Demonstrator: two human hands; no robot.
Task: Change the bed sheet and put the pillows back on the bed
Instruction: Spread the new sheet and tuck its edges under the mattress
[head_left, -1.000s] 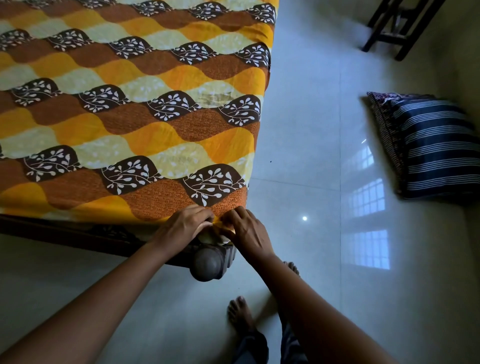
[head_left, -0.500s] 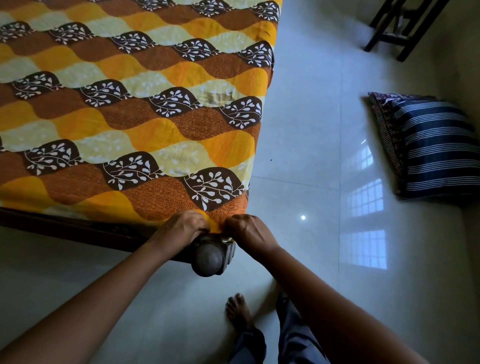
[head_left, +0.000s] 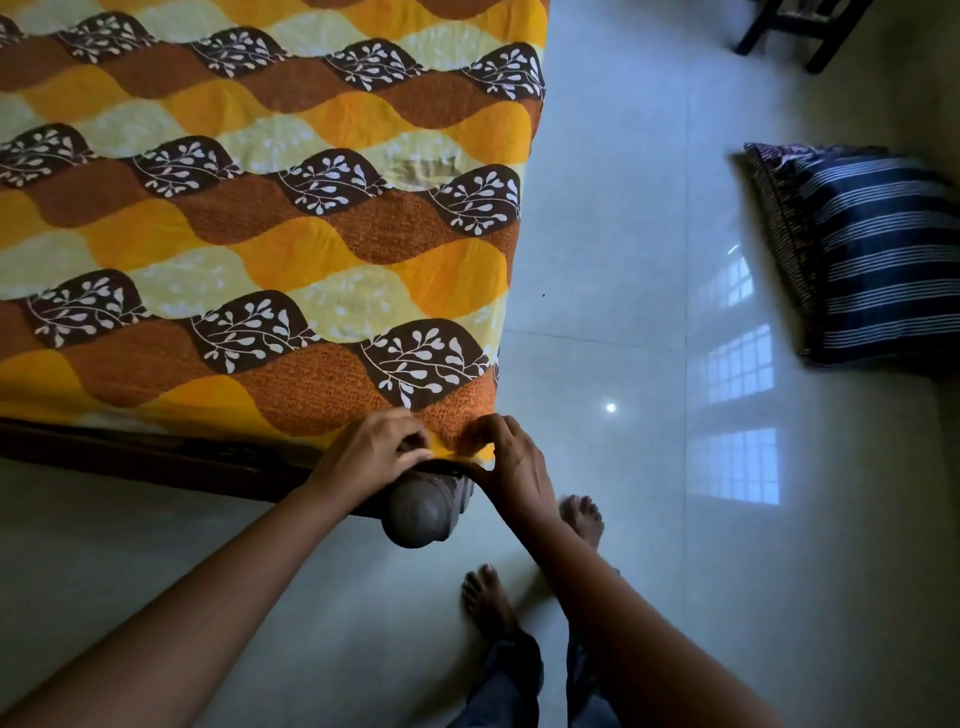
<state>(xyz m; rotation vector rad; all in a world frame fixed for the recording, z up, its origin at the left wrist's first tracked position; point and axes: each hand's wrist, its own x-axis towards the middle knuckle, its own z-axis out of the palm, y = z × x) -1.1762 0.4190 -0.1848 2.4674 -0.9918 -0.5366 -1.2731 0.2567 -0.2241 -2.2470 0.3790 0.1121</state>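
An orange, yellow and brown bed sheet with white leaf prints covers the mattress. At its near corner both my hands work the sheet's edge. My left hand pinches the yellow hem just above the round wooden bedpost. My right hand grips the same corner fold from the right side. A dark blue striped pillow lies on the floor at the right, with a second patterned pillow partly hidden under it.
The dark wooden bed frame runs along the mattress's near side. My bare feet stand on the glossy pale tile floor just below the bedpost. Dark wooden furniture legs stand at the top right.
My hands have stayed at the sheet's corner, shifting their hold on the hem. My right foot has stepped forward beside the bedpost. The view has moved slightly.
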